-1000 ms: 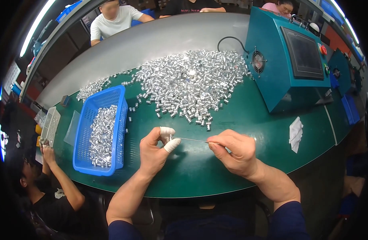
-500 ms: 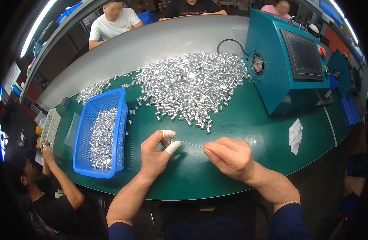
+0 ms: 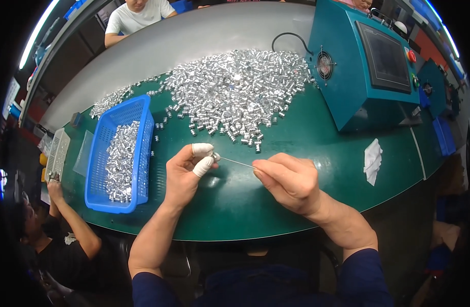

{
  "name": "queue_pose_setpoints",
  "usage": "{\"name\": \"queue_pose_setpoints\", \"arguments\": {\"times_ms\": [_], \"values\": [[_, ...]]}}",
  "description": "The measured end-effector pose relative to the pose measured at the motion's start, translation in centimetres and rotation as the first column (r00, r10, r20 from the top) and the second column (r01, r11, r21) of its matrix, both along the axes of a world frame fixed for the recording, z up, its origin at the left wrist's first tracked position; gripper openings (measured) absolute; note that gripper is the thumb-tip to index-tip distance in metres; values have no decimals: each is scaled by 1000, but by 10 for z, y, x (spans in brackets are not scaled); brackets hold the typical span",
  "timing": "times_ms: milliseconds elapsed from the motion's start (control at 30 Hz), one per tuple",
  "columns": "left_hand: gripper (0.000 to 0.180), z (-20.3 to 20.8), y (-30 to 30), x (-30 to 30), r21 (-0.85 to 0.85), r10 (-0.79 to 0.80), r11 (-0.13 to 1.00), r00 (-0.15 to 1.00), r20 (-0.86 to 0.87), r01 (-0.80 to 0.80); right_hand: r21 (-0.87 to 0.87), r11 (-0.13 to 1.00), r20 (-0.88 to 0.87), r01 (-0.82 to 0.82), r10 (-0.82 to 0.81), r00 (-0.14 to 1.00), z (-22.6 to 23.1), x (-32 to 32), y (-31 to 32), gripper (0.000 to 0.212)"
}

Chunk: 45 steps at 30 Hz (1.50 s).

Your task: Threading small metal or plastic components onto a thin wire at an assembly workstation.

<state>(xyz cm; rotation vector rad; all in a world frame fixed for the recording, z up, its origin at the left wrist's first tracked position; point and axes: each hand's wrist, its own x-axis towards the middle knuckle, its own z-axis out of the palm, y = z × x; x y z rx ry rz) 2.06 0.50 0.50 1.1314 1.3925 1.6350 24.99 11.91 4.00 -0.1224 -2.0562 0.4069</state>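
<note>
My left hand (image 3: 186,171), with white finger cots on its thumb and forefinger, pinches a small shiny metal fitting (image 3: 215,155). A thin metal rod (image 3: 237,162) is held between thumb and fingers of my right hand (image 3: 291,181). Its far end meets the fitting; whether it sits inside cannot be made out. Beyond my hands spreads a big heap of small silvery metal fittings (image 3: 235,97). To the left of my left hand stands a blue plastic basket (image 3: 144,148), partly filled with like fittings (image 3: 121,163).
A teal machine (image 3: 342,97) with a dark screen stands at the right. A crumpled white cloth (image 3: 372,161) lies on the green tabletop (image 3: 317,133). A co-worker's hand (image 3: 54,189) is beside a pale perforated tray (image 3: 57,156) at far left. Another person (image 3: 138,20) sits across.
The whole view has shifted, so the bench sits higher in the picture. My left hand has turned slightly, and the fitting now shows more clearly between its fingertips. Both grips persist.
</note>
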Motion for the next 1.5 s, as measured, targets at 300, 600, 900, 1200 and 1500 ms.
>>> {"name": "queue_pose_setpoints", "arguments": {"times_ms": [300,600,900,1200,1500], "values": [[21,-2,-1,9,-7,31,999,985,-170,-33,-746,663,80,-60,180,980,-15,-3,-1,18],[19,-2,-3,6,61,68,997,952,-299,-52,-995,99,16,-22,366,930,-19,-6,10,23],[16,3,-2,6,-78,-28,997,1000,-3,27,-312,947,99,-70,106,989,-16,-4,16,18],[19,-5,-4,10,-1,-4,1000,972,-233,4,-673,738,179,-54,232,956,-16,-4,10,16],[17,6,0,5,-199,-79,976,994,72,92,-480,876,74,-56,103,992,-21,-10,6,18]]}}
